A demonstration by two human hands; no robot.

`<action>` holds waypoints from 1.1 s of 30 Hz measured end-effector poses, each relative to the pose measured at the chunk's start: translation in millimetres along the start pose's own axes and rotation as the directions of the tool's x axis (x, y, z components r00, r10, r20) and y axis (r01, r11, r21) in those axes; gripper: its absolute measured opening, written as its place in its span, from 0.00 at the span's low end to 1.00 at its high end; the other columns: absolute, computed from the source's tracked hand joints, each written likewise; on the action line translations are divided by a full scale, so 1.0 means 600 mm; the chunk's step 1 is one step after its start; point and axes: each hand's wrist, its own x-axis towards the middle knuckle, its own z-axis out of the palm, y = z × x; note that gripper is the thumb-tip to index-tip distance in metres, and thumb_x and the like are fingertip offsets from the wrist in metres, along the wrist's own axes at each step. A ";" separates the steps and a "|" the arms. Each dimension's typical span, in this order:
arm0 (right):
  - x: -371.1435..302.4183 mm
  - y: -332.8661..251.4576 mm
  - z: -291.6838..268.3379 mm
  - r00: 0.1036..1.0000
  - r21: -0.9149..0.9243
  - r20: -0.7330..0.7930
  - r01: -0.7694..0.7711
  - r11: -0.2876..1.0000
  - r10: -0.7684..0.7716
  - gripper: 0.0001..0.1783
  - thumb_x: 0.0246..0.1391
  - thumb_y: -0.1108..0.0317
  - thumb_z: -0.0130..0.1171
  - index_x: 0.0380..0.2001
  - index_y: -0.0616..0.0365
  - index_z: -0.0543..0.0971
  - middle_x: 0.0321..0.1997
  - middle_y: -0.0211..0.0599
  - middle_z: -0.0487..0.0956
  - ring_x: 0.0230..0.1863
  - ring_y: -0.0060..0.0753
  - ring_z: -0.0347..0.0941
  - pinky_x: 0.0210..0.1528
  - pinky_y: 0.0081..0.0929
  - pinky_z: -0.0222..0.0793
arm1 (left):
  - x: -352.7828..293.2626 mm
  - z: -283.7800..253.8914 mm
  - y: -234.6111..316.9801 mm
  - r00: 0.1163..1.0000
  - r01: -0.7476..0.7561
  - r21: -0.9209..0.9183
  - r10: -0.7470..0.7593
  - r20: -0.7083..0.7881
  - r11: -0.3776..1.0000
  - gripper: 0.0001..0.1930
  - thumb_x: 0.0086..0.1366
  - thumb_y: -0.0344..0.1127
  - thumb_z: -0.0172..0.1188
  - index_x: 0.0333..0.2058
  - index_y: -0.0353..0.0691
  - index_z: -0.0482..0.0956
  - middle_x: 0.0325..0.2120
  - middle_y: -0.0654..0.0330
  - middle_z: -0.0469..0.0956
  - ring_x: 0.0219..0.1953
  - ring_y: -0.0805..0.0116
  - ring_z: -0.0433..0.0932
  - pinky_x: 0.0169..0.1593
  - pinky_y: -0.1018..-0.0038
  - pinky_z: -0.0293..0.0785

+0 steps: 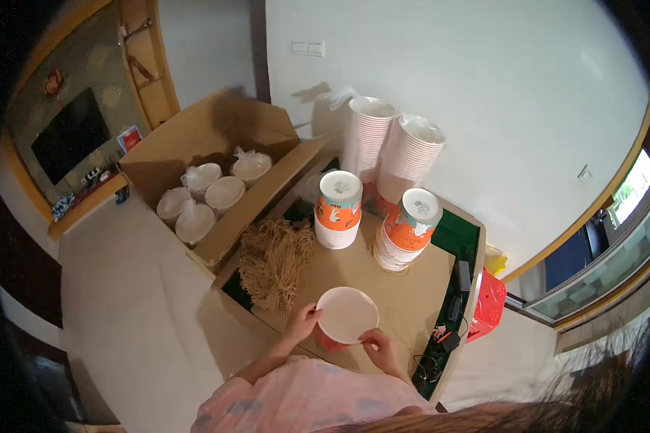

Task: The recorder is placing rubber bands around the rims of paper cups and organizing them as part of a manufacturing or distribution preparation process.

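So you've got a round paper tub, white inside and orange-red outside (348, 315), mouth up, right in front of your body over the tan cardboard sheet (430, 303) on the green-edged worktop (466, 232). Your left hand (301, 322) has its grip pinched on the rim at the left, and your right hand (378, 346) is pinching the rim at the lower right. Can't tell if the base is touching the cardboard or just above it. My worry is that rim: it's thin paper, so squeezing too hard or pulling the two sides unevenly could bend it out of round. Also watch the shaggy tan twine bundle (273, 263) near your left forearm, since a loose strand could snag on a sleeve or finger and drag the pile along. Behind the tub stand two upside-down stacks of orange, teal and white paper tubs, left (337, 209) and right (409, 231); the right one has tan strands by its foot, so a tug there could tip it, imo. A careless forward shove might knock either into the tall white stacks in clear plastic (416, 151) behind them.
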 end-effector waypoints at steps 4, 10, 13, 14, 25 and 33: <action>-0.003 0.001 0.024 0.997 -0.079 -0.049 0.057 0.995 -0.061 0.10 0.44 0.84 0.49 0.29 0.61 0.75 0.31 0.36 0.74 0.32 0.26 0.72 0.34 0.19 0.68 | 0.003 -0.007 0.011 0.999 -0.027 0.020 0.026 0.047 0.999 0.18 0.59 0.40 0.54 0.44 0.36 0.72 0.29 0.55 0.78 0.30 0.69 0.77 0.37 0.74 0.71; 0.012 0.042 0.026 0.996 -0.055 -0.080 0.022 0.998 -0.026 0.11 0.43 0.85 0.47 0.31 0.63 0.75 0.34 0.38 0.74 0.35 0.27 0.74 0.38 0.19 0.71 | 0.054 0.016 -0.076 0.989 -0.144 -0.070 0.146 0.015 0.987 0.19 0.58 0.38 0.57 0.46 0.34 0.70 0.32 0.52 0.76 0.35 0.69 0.75 0.39 0.73 0.71; 0.016 0.078 0.037 0.994 -0.078 -0.074 -0.087 0.993 0.082 0.12 0.44 0.84 0.47 0.31 0.63 0.76 0.35 0.38 0.74 0.35 0.27 0.74 0.37 0.19 0.71 | 0.089 0.005 -0.112 0.983 -0.162 -0.092 0.151 -0.108 0.983 0.16 0.58 0.37 0.57 0.43 0.35 0.72 0.30 0.56 0.76 0.33 0.68 0.74 0.39 0.73 0.71; 0.019 0.087 0.041 0.993 -0.096 -0.101 -0.072 0.993 0.062 0.11 0.45 0.84 0.47 0.32 0.63 0.76 0.34 0.37 0.75 0.33 0.26 0.74 0.36 0.18 0.71 | 0.106 -0.008 -0.125 0.982 -0.161 -0.095 0.151 -0.110 0.982 0.16 0.58 0.37 0.57 0.43 0.35 0.72 0.30 0.56 0.76 0.33 0.68 0.74 0.39 0.73 0.71; 0.078 0.034 0.065 0.906 0.025 -0.339 -0.261 0.965 0.254 0.08 0.51 0.78 0.47 0.32 0.61 0.76 0.27 0.32 0.77 0.19 0.15 0.67 0.19 0.13 0.62 | 0.321 -0.167 -0.131 0.976 0.173 0.309 -0.120 -0.182 0.935 0.10 0.62 0.38 0.52 0.36 0.38 0.74 0.29 0.57 0.74 0.31 0.63 0.72 0.38 0.67 0.69; 0.108 0.007 0.105 0.912 -0.057 -0.376 -0.202 0.978 0.166 0.09 0.52 0.78 0.47 0.32 0.58 0.76 0.29 0.32 0.78 0.24 0.16 0.70 0.22 0.13 0.66 | 0.419 -0.093 -0.158 0.893 0.426 0.688 -0.152 -0.423 0.588 0.10 0.60 0.39 0.54 0.32 0.38 0.73 0.27 0.57 0.73 0.32 0.60 0.72 0.40 0.62 0.69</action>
